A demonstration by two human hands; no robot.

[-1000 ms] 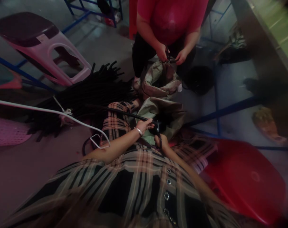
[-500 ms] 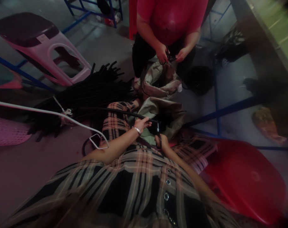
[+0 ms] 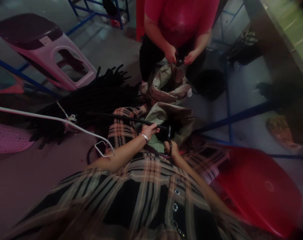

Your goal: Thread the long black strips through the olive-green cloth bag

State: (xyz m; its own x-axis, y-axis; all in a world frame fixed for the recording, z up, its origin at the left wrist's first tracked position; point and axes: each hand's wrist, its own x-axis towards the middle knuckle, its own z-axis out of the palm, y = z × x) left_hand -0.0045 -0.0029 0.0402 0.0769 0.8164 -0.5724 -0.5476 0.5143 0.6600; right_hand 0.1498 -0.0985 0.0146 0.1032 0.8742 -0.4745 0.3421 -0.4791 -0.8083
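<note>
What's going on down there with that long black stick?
The person's left hand holds a long black rod, and the right hand grips scissors near its end, above an open sack. A tied black bundle lies to the left. Opposite, a co-worker in pink has both hands close together over another sack; what they hold is too dark to tell.

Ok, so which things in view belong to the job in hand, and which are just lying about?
Part of the job:
scissors, in the right hand
black strip, in the left hand
nearer open sack
bundle of black strips, probably

Apparently just lying about:
pink stool
red seat
pink basket
</note>
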